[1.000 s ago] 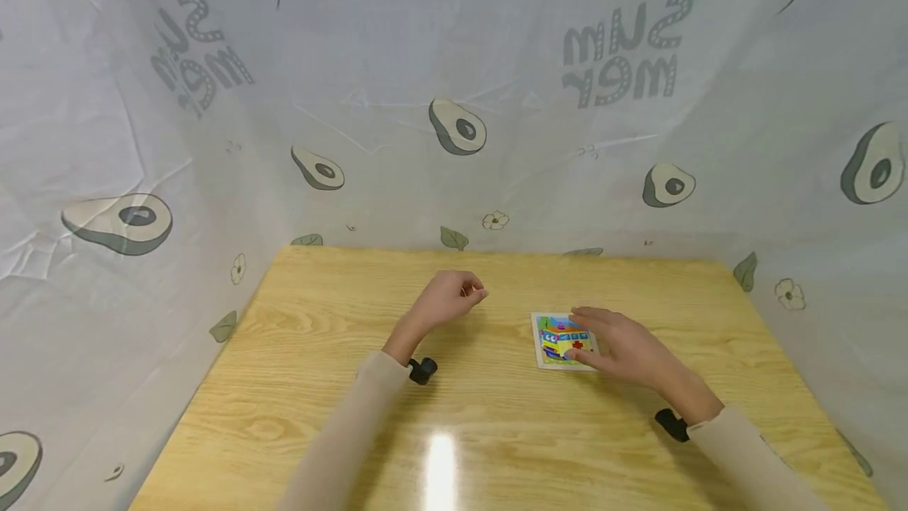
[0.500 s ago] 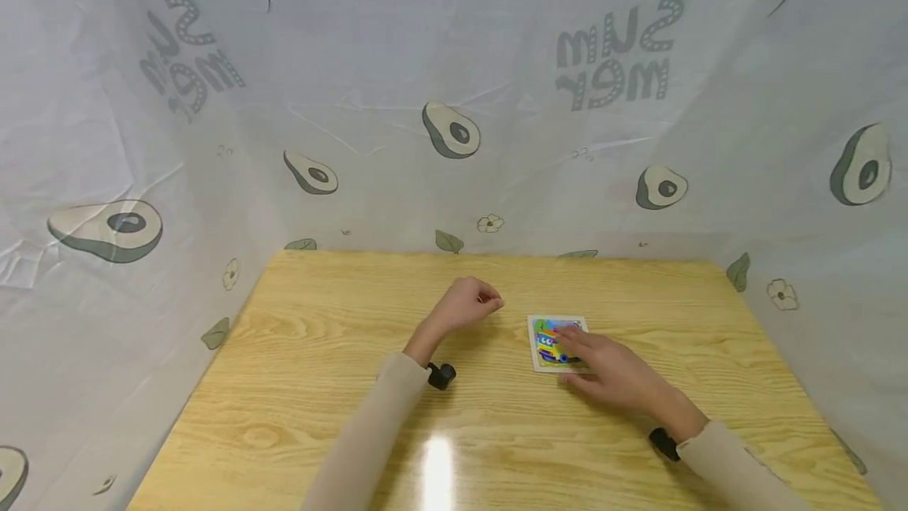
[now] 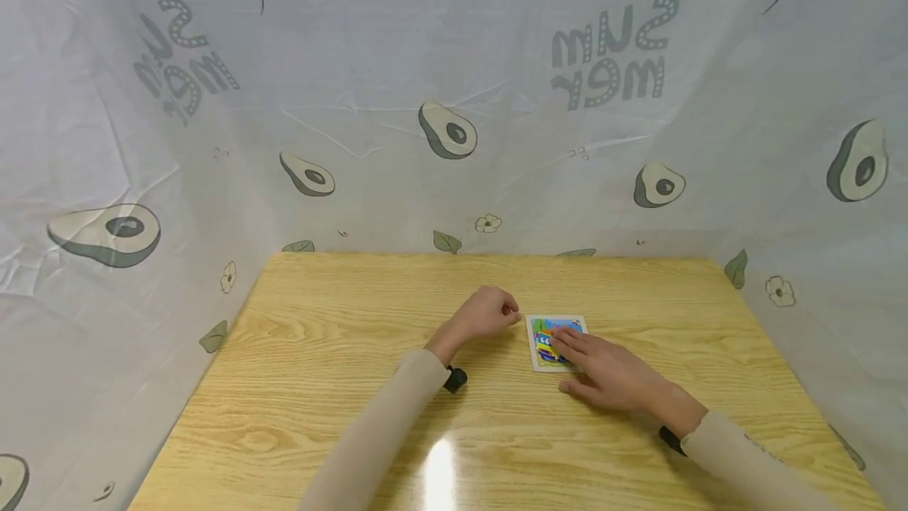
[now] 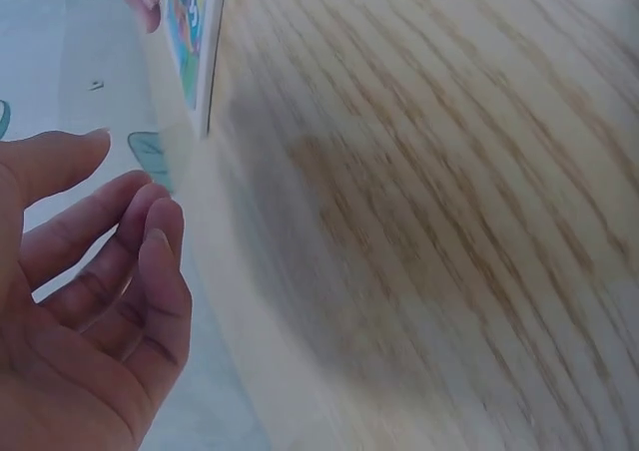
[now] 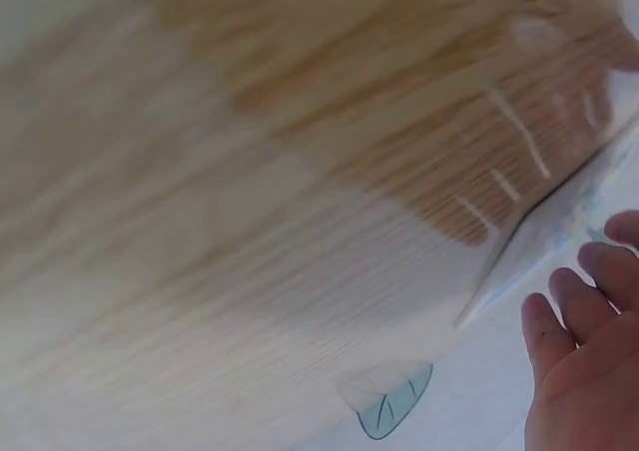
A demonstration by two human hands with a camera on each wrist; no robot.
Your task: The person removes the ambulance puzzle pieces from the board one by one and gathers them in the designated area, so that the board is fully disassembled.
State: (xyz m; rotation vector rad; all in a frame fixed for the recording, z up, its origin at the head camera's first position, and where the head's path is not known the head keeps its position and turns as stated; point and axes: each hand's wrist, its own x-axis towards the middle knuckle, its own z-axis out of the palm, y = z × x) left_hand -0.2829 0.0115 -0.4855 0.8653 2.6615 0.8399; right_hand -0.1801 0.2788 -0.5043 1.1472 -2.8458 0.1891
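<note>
A small square board with a white border and a colourful cartoon vehicle picture (image 3: 541,345) lies flat on the wooden table (image 3: 340,314). Over its right part my right hand (image 3: 610,373) reaches with extended fingers, hiding much of the picture; its thumb is off the near edge. In the right wrist view those fingers (image 5: 594,301) are fairly straight above the board (image 5: 544,236); whether they touch it I cannot tell. My left hand (image 3: 485,312) hovers just left of the board, fingers loosely curled and holding nothing. The left wrist view shows it (image 4: 100,301) apart from the board (image 4: 196,42).
A pale curtain (image 3: 383,85) printed with avocados and lettering hangs behind the table and along both sides. Dark wrist cameras are strapped at the left wrist (image 3: 455,379) and the right wrist (image 3: 671,440). A bright reflection lies on the near tabletop.
My left hand has moved right, closer to the board. My right hand has shifted slightly left and nearer, its fingers now lower over the picture. The board has barely moved.
</note>
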